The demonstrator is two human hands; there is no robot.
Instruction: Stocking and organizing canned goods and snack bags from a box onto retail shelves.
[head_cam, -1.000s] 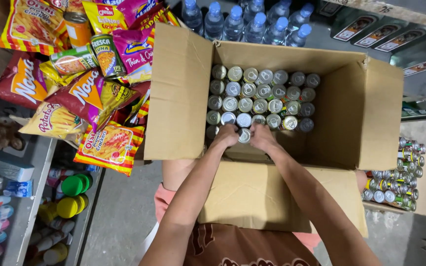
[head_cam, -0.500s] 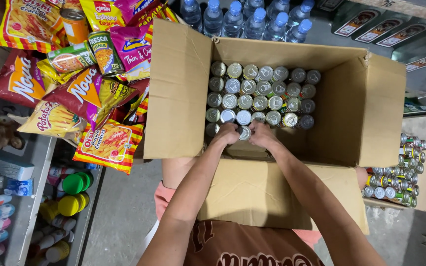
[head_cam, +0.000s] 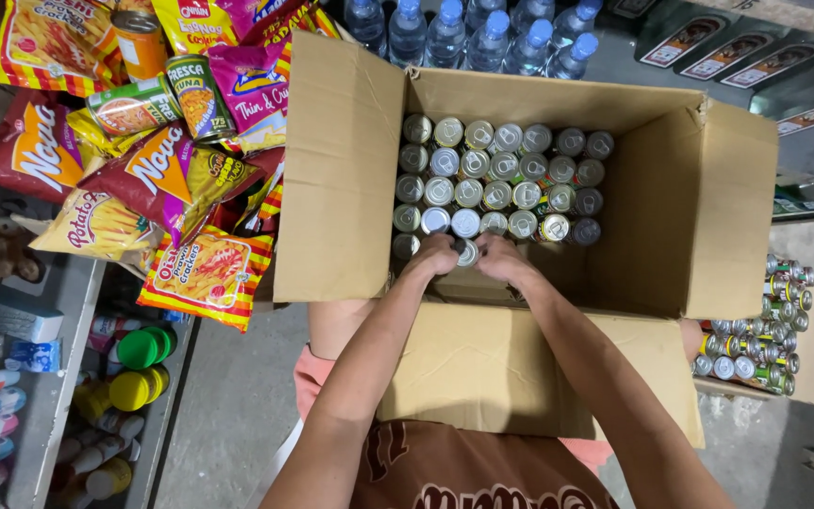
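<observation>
1. While both arms reach down into the big brown box (head_cam: 520, 188), the left hand (head_cam: 433, 255) and the right hand (head_cam: 499, 258) meet at the near row of cans.
2. Both hands close around one small can (head_cam: 467, 253) with a shiny silver top. The left grip wraps its left side and the right grip wraps its right side, so the can sits between them, low in the box by the near wall.
3. It looks like the step of handling one can at the edge of the rows. Whether it is going in or coming out cannot be told.
4. The next move likely needs a firm hold and a straight path, so the can does not bump the other cans (head_cam: 496, 179) packed tight in neat rows behind it.
5. The right part of the box floor has no cans on it.
6. To the left hang snack bags (head_cam: 96, 160) in red, yellow, orange and pink, with pictures of chips and crackers.
7. Among the bags sit a few round tins (head_cam: 157, 99) with green and orange labels.
8. Behind the box stand clear water bottles (head_cam: 468, 33) with blue caps.
9. At the right, a smaller open box holds more little cans (head_cam: 756, 339) with green and red labels.
10. Low at the left are bottles with green and yellow caps (head_cam: 138, 368).
</observation>
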